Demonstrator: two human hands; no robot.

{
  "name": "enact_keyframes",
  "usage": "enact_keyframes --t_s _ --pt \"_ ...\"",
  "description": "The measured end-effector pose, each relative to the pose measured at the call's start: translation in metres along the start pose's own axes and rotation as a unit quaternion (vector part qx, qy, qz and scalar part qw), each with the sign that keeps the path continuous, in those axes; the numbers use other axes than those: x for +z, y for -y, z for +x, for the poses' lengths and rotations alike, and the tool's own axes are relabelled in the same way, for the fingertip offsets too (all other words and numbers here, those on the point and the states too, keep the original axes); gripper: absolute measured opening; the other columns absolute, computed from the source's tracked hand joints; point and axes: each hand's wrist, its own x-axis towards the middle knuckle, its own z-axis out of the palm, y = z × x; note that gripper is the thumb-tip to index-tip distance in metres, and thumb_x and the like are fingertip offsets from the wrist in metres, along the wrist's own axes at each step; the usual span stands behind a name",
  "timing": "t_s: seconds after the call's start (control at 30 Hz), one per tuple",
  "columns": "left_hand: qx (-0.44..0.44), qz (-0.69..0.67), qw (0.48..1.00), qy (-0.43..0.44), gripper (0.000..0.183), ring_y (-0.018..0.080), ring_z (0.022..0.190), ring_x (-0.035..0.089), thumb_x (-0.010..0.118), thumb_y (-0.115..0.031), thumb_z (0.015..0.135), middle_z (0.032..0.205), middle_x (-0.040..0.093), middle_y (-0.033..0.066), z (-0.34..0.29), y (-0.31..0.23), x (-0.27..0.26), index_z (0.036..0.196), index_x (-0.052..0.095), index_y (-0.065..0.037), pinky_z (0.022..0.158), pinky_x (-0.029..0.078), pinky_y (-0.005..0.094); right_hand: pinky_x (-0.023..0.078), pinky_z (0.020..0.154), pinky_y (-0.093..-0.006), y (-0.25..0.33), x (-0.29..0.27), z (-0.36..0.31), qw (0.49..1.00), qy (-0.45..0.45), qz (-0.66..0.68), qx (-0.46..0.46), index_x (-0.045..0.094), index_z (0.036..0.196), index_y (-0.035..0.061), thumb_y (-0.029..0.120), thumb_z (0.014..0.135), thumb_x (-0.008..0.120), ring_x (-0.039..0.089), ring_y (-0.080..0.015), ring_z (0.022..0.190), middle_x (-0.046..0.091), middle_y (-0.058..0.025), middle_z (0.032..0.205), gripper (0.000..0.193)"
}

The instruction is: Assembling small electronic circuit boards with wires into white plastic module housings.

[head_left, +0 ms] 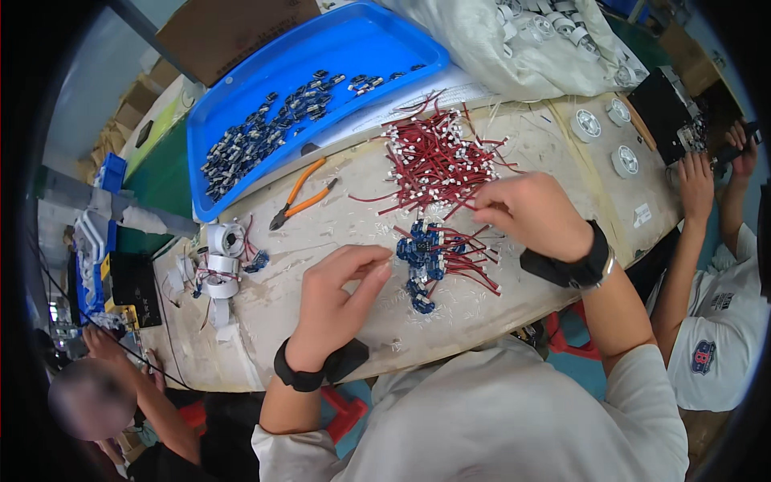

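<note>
Left hand (pixel 341 301), centre: fingers parted, nothing visibly held | right hand (pixel 536 213): curled beside red wire leads (pixel 438 157), hold can't be told | blue circuit boards (pixel 422 251) between — probably for either's reach

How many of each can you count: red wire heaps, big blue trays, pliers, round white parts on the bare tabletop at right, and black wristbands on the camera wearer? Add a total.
Red wire heap: 1
Big blue tray: 1
Pliers: 1 pair
Round white parts: 3
Black wristbands: 2
Total: 8
</note>
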Motion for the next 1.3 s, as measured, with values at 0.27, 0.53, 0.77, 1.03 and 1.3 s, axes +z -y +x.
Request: enact_keyframes --t_s 0.27,0.53,0.77,1.03,1.3 --pt "-0.137 -0.239 0.961 -0.009 0.016 0.0096 0.072 0.057 0.055 -0.009 0.084 0.083 0.060 0.0056 0.012 -0.020 0.016 0.095 0.057 0.003 0.067 0.047 0.0221 0.041 0.055 -0.0312 0.028 0.005 -0.023 0.981 -0.124 -0.065 -0.136 0.056 0.065 0.0123 0.022 0.068 0.064 0.052 -0.0189 0.060 0.050 0.0000 0.060 0.013" --pt "-0.098 -0.259 0.960 -0.029 0.014 0.0066 0.065 0.055 0.056 -0.009 0.084 0.076 0.059 0.0033 0.005 -0.021 0.026 0.091 0.058 0.003 0.059 0.045 0.0195 0.042 0.059 -0.0308 0.039 0.011 -0.025 0.972 -0.166 -0.071 -0.152 0.059 0.078 0.0094 0.017 0.063 0.066 0.052 -0.0192 0.062 0.054 -0.0014 0.070 0.018" --pt "-0.124 -0.277 0.952 -0.032 0.011 0.0041 0.063 0.053 0.055 -0.008 0.084 0.072 0.059 0.0009 0.009 -0.028 0.037 0.086 0.059 0.002 0.057 0.044 0.0179 0.045 0.058 -0.0279 0.056 0.025 -0.020 0.951 -0.223 -0.068 -0.204 0.054 0.087 0.0028 0.009 0.065 0.058 0.055 -0.0183 0.068 0.054 -0.0047 0.078 0.024" --pt "0.086 0.129 0.966 -0.208 0.014 0.0090 0.064 0.057 0.054 -0.008 0.079 0.069 0.061 0.0058 0.095 -0.036 -0.058 0.087 0.063 -0.002 0.059 0.045 0.0225 0.044 0.057 -0.0328 0.032 0.003 -0.021 0.973 -0.181 0.134 -0.043 0.052 0.087 0.0011 -0.002 0.070 0.057 0.054 -0.0278 0.067 0.052 -0.0119 0.076 0.018" --pt "0.015 0.432 0.902 -0.011 0.022 0.0326 0.075 0.060 0.064 -0.020 0.071 0.081 0.063 0.0173 0.235 0.052 -0.090 0.085 0.065 -0.002 0.069 0.048 0.0355 0.043 0.055 -0.0322 0.016 0.006 -0.025 0.978 -0.172 0.114 -0.027 0.059 0.080 0.0040 0.000 0.070 0.060 0.053 -0.0257 0.065 0.051 -0.0094 0.073 0.010"
